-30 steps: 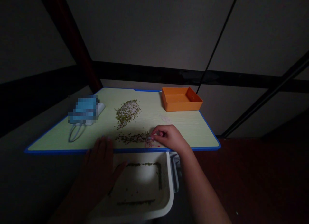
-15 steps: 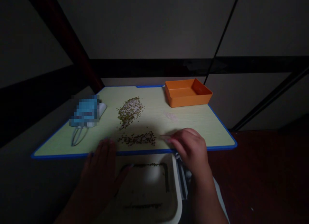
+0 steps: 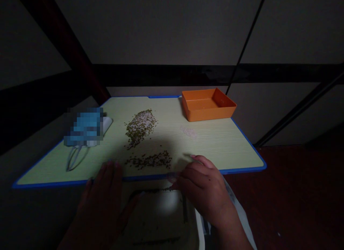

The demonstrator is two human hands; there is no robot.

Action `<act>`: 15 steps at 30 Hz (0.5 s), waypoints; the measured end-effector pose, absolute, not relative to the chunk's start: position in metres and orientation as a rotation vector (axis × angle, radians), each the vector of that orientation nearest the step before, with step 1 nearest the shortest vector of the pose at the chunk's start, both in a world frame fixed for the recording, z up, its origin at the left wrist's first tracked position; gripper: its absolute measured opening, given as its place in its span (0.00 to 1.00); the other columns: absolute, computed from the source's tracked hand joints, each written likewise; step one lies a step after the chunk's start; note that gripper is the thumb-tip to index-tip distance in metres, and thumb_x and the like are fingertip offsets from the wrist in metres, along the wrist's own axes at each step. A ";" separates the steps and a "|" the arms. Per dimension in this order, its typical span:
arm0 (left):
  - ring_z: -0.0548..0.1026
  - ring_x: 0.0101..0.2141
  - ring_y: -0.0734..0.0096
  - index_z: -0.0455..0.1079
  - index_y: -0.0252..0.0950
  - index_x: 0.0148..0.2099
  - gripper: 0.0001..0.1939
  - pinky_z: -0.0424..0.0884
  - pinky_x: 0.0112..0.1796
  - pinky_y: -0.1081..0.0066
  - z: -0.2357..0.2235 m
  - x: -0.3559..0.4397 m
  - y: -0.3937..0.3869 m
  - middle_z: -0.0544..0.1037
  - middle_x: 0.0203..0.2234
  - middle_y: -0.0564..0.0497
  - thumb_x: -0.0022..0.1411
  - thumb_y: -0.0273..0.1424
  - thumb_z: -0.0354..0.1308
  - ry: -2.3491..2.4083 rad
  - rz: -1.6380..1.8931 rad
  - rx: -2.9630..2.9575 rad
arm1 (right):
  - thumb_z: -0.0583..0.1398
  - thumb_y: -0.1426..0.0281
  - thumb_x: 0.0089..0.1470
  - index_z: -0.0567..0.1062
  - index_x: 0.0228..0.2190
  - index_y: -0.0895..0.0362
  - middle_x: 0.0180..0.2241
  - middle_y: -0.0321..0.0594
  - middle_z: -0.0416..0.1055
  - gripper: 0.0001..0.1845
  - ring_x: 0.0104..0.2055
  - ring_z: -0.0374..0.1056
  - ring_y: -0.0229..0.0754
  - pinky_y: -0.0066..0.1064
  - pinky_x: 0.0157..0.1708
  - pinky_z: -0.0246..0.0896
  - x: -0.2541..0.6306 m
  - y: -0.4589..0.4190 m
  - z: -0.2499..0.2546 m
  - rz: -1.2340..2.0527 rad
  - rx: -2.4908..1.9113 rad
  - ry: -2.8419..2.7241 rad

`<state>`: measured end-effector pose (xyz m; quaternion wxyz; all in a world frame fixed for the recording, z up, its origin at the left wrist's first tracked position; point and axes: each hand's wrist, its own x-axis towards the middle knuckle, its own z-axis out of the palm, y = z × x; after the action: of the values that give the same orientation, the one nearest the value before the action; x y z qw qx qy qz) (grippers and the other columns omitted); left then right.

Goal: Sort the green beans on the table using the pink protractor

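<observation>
- Right hand (image 3: 205, 189), fingers curled together, at counter (image 3: 228, 149) edge, 3 o'clock of seeds (image 3: 149, 160).
- Left hand (image 3: 103, 192) flat, fingers apart, on tray (image 3: 197, 225).
- Seeds likely light, loose, rolling: sweep rather than pinch.

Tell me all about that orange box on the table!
The orange box is a shallow, square-cornered open tray that looks like smooth plastic. It seems to have nothing in it. It sits flat at the far right corner of the pale green, blue-edged table. No hand touches it; a faint patch of pale grains lies just in front.
</observation>
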<state>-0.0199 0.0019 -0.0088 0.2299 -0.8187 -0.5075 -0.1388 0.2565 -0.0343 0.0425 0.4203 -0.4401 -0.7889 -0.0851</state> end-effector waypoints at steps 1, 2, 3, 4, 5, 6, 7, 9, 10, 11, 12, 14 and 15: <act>0.66 0.61 0.38 0.30 0.32 0.71 0.46 0.70 0.51 0.40 -0.009 -0.019 0.002 0.64 0.62 0.26 0.61 0.55 0.35 -1.384 -0.396 -2.243 | 0.63 0.70 0.59 0.77 0.25 0.51 0.23 0.30 0.75 0.10 0.28 0.66 0.35 0.37 0.51 0.64 0.257 -0.034 0.043 -0.227 -1.098 -1.972; 0.66 0.60 0.38 0.30 0.31 0.71 0.45 0.70 0.51 0.40 -0.009 -0.019 0.002 0.64 0.62 0.26 0.62 0.55 0.34 -1.369 -0.420 -2.231 | 0.63 0.70 0.59 0.78 0.28 0.51 0.24 0.30 0.75 0.08 0.30 0.67 0.36 0.37 0.52 0.63 0.258 -0.034 0.043 -0.243 -1.098 -1.967; 0.66 0.60 0.38 0.31 0.31 0.71 0.45 0.70 0.51 0.39 -0.009 -0.018 0.003 0.64 0.62 0.26 0.62 0.56 0.33 -1.355 -0.440 -2.227 | 0.63 0.70 0.59 0.79 0.31 0.52 0.24 0.30 0.75 0.05 0.31 0.67 0.36 0.38 0.52 0.62 0.258 -0.034 0.042 -0.262 -1.101 -1.962; 0.66 0.61 0.38 0.32 0.30 0.71 0.45 0.69 0.51 0.39 -0.009 -0.018 0.003 0.64 0.62 0.26 0.62 0.56 0.33 -1.348 -0.451 -2.230 | 0.63 0.70 0.59 0.79 0.34 0.52 0.25 0.31 0.75 0.03 0.32 0.68 0.37 0.39 0.53 0.60 0.258 -0.034 0.042 -0.282 -1.108 -1.959; 0.65 0.61 0.37 0.33 0.30 0.71 0.45 0.69 0.51 0.38 -0.010 -0.017 0.003 0.64 0.62 0.25 0.62 0.56 0.32 -1.346 -0.455 -2.237 | 0.63 0.70 0.59 0.79 0.35 0.53 0.25 0.31 0.75 0.03 0.33 0.68 0.37 0.40 0.53 0.59 0.259 -0.035 0.042 -0.299 -1.118 -1.958; 0.65 0.61 0.37 0.34 0.29 0.71 0.46 0.69 0.51 0.38 -0.010 -0.017 0.003 0.64 0.62 0.25 0.62 0.56 0.32 -1.351 -0.456 -2.240 | 0.64 0.71 0.59 0.79 0.36 0.53 0.26 0.31 0.76 0.03 0.34 0.68 0.37 0.40 0.54 0.58 0.259 -0.035 0.041 -0.316 -1.125 -1.949; 0.65 0.61 0.36 0.33 0.29 0.70 0.46 0.68 0.51 0.38 -0.010 -0.016 0.003 0.64 0.62 0.25 0.62 0.56 0.32 -1.365 -0.449 -2.237 | 0.64 0.72 0.58 0.79 0.35 0.53 0.26 0.31 0.76 0.03 0.35 0.68 0.37 0.40 0.54 0.57 0.259 -0.035 0.041 -0.328 -1.133 -1.940; 0.65 0.61 0.37 0.33 0.29 0.70 0.46 0.68 0.52 0.38 -0.010 -0.017 0.003 0.64 0.62 0.25 0.62 0.56 0.32 -1.390 -0.429 -2.237 | 0.64 0.72 0.58 0.80 0.34 0.53 0.27 0.32 0.76 0.03 0.36 0.68 0.38 0.41 0.54 0.56 0.260 -0.034 0.040 -0.340 -1.157 -1.926; 0.65 0.61 0.38 0.33 0.29 0.71 0.46 0.68 0.52 0.39 -0.010 -0.017 0.003 0.63 0.62 0.25 0.62 0.56 0.32 -1.393 -0.422 -2.241 | 0.64 0.72 0.58 0.80 0.34 0.53 0.28 0.32 0.76 0.03 0.36 0.67 0.38 0.41 0.55 0.55 0.260 -0.034 0.039 -0.341 -1.170 -1.929; 0.65 0.62 0.39 0.33 0.29 0.70 0.46 0.68 0.53 0.39 -0.010 -0.017 0.003 0.63 0.62 0.26 0.62 0.56 0.32 -1.396 -0.419 -2.245 | 0.64 0.72 0.58 0.80 0.35 0.53 0.28 0.32 0.76 0.03 0.36 0.67 0.38 0.41 0.55 0.55 0.260 -0.033 0.039 -0.335 -1.181 -1.935; 0.64 0.62 0.39 0.34 0.29 0.70 0.46 0.67 0.53 0.39 -0.010 -0.017 0.003 0.63 0.63 0.26 0.62 0.56 0.32 -1.402 -0.416 -2.250 | 0.64 0.72 0.59 0.80 0.35 0.53 0.28 0.33 0.76 0.04 0.36 0.67 0.38 0.41 0.54 0.56 0.261 -0.033 0.038 -0.325 -1.184 -1.943; 0.63 0.62 0.39 0.37 0.28 0.70 0.46 0.66 0.54 0.38 -0.009 -0.018 0.003 0.63 0.63 0.26 0.61 0.57 0.33 -1.450 -0.404 -2.279 | 0.64 0.72 0.59 0.80 0.36 0.54 0.28 0.33 0.76 0.04 0.36 0.67 0.38 0.40 0.51 0.58 0.263 -0.033 0.038 -0.296 -1.165 -1.952; 0.63 0.63 0.39 0.39 0.29 0.70 0.47 0.65 0.55 0.37 -0.009 -0.018 0.002 0.62 0.63 0.27 0.61 0.57 0.33 -1.497 -0.399 -2.292 | 0.64 0.71 0.58 0.80 0.36 0.54 0.28 0.33 0.76 0.04 0.35 0.67 0.38 0.40 0.50 0.59 0.264 -0.033 0.038 -0.279 -1.150 -1.954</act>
<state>-0.0180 0.0023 -0.0088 0.1864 -0.8139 -0.5317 -0.1418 0.2642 -0.0330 0.0380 0.4157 -0.4579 -0.7779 -0.1110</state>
